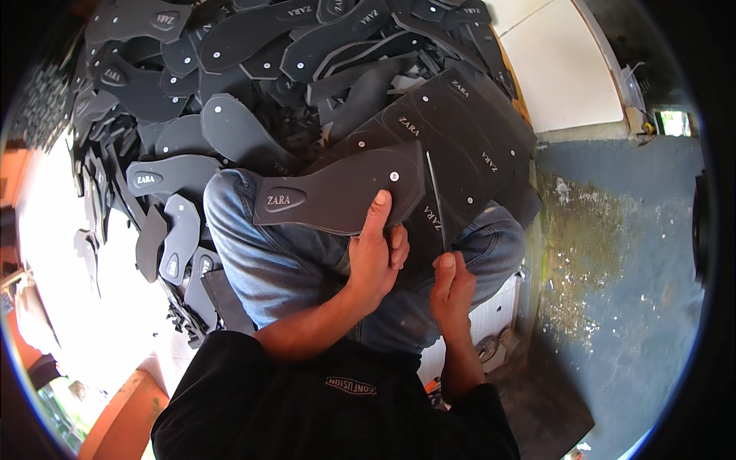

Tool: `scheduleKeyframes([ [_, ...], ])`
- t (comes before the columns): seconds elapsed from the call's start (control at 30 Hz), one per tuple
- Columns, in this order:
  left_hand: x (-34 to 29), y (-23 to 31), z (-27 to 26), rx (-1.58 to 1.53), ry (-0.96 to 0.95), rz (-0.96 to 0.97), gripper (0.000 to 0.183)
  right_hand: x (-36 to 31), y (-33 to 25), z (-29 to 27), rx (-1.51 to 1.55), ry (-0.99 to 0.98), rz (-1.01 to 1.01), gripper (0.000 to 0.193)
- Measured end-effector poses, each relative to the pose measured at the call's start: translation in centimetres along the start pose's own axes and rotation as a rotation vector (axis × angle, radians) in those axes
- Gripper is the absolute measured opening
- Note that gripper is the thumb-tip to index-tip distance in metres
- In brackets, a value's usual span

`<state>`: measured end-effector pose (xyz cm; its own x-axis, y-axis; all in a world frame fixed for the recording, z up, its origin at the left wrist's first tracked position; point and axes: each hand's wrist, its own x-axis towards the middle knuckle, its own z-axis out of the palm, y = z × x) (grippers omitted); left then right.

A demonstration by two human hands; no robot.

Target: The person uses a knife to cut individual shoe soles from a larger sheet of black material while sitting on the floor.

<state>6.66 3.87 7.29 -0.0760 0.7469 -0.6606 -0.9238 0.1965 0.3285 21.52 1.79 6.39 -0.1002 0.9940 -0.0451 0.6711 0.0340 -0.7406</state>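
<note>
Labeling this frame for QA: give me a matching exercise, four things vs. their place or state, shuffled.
Things:
1. left hand
2. right hand
3. sole pile
4. white panel

Places or states:
A. heaped beyond the knees
B. pinching a thin blade
C. top right, beside the pile
D. thumb pressed on a dark flat sole

Pairs: 1-D, 2-B, 3-A, 4-C

Heaped dark soles (253, 69) block ahead and left — only the blue-grey floor (621, 253) rightward lies open.
</note>
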Motion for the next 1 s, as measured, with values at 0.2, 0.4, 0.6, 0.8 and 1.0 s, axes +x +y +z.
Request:
scheduleKeyframes([
  [0.2,1.0,0.1,0.1,0.006,-0.015,0.031,0.029,-1.5,0.3,0.3,-0.088,-0.047,0.065,0.045],
  [0.4,1.5,0.3,-0.3,-0.002,-0.013,0.026,0.028,-1.7,0.3,1.0,-0.080,-0.037,0.058,0.043],
  [0.6,1.4,0.9,-1.9,0.019,-0.082,0.024,0.025,-1.5,-0.6,1.9,-0.111,-0.059,0.067,0.042],
  [0.8,1.0,1.2,-2.2,0.007,-0.087,0.030,0.027,-1.2,-1.9,3.5,-0.155,-0.003,0.051,0.038],
  [1.0,-1.7,-0.4,-5.5,0.074,-0.157,-0.003,0.020,3.8,-3.5,4.1,0.009,0.021,0.025,0.043],
])
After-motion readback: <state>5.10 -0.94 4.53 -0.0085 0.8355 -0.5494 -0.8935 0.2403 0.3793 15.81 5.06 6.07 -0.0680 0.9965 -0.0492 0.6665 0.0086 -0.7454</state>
